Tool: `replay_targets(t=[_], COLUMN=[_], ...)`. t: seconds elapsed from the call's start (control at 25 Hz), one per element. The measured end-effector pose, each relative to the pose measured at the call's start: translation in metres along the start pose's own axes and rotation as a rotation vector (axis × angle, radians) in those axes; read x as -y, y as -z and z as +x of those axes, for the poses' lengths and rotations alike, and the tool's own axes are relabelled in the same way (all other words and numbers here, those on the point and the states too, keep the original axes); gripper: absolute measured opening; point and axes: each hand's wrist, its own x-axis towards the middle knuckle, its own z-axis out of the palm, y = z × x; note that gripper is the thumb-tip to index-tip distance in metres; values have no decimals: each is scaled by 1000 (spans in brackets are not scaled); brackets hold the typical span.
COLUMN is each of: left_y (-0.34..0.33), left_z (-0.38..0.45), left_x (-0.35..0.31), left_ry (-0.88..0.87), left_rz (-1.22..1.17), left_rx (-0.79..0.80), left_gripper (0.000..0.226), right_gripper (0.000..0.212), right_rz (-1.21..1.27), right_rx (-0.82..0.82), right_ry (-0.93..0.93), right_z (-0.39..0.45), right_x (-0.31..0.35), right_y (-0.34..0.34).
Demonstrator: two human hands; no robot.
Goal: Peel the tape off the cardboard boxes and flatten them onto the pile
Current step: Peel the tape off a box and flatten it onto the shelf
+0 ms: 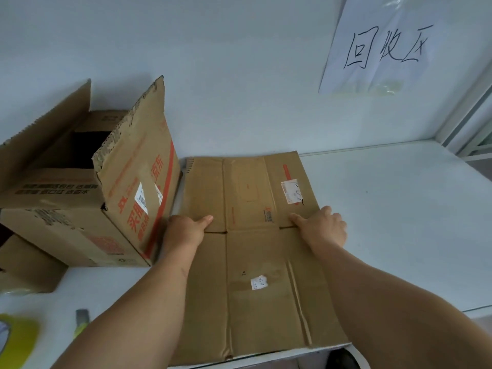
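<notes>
Cardboard flattened, now being set down.
My left hand [186,227] and right hand [323,225] grip the flattened box [253,262] by its side edges on the tabletop [399,222]; next, I think, comes the open box [87,187].

I count two hands, the left hand [186,229] and the right hand [323,226]. I see one flattened box [253,262] and one open box [80,198], plus one more cardboard piece [26,265] at the left edge. There are three white labels, one paper sign [394,46] and one yellow tape roll [16,342].
</notes>
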Motion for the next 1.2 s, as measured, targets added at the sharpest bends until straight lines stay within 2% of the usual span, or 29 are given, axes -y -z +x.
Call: replay_targets(t=[0.12,0.2,0.36,0.6,0.84,1.04,1.12,1.2], left_y=[2,0,-3,-64,-153,-208,-219,-227], left_z=[-5,-16,-45,-91,-124,-138,-145,-152], left_x=[-6,-19,-54,-155,-225,-238,-241,-243], left_ry=[125,130,-5,-203,-179,-103,-95,-122], left_rz=[-375,-454,-410,-354,-369,-262,-231,-174], left_rx=[55,95,133,176,198,130,104,62], left_gripper=[63,57,69,58,44,37,33,26], right_gripper=[65,55,49,46,44,49,65,86], right_rz=[124,196,261,226,145,-56,-152,-162], right_rx=[38,33,-72,-210,-290,-318,-321,-233], right_ry=[0,33,89,17,-18,-13,-9,-23], right_z=[6,11,47,126,204,238,238,237], right_x=[-7,-10,-28,-110,-175,-203,-209,-213], right_y=[4,16,80,168,184,152,132,114])
